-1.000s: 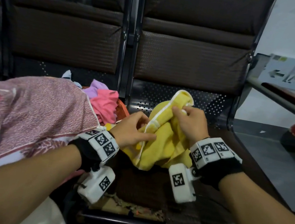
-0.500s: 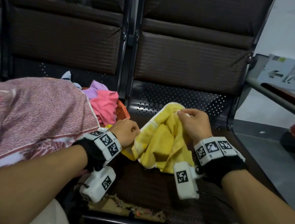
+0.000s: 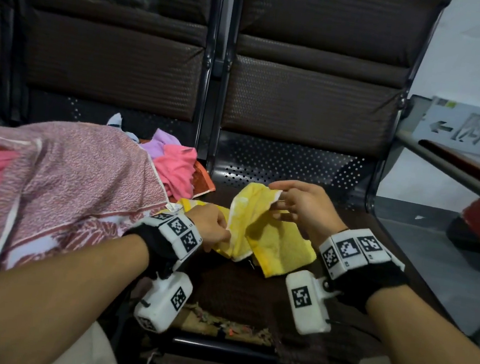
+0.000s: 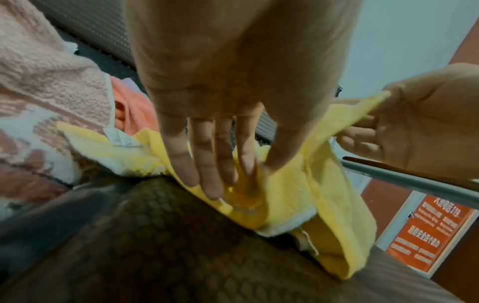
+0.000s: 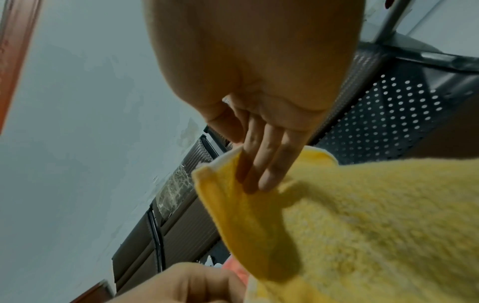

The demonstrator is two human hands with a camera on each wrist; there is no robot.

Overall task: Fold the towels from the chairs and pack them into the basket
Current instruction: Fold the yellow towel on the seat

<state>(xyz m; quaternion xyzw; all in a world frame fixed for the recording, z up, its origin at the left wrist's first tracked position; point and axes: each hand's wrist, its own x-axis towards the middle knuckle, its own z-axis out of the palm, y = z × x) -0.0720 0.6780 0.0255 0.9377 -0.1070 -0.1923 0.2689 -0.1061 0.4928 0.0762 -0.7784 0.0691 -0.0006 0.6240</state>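
Note:
A yellow towel (image 3: pixel 279 243) with a white edge lies partly spread on the dark seat of the right chair (image 3: pixel 235 289). My left hand (image 3: pixel 226 237) grips its near left edge low over the seat; in the left wrist view the thumb and fingers (image 4: pixel 207 174) pinch a fold of the towel (image 4: pixel 324 184). My right hand (image 3: pixel 279 196) holds a far corner up off the seat, pinched between thumb and fingers (image 5: pixel 269 174). The yellow towel (image 5: pixel 362 225) sags between the two hands.
A large pink patterned towel (image 3: pixel 68 180) covers the left chair, with a pink towel (image 3: pixel 174 171) and a purple one (image 3: pixel 159 142) heaped behind it over something orange (image 3: pixel 201 179). A metal armrest (image 3: pixel 458 173) borders the right side. The chair backs rise behind.
The bunched towel came down from in front of the chair back and opened out over the seat. My right hand drew a corner to the right; my left hand slid to the near edge.

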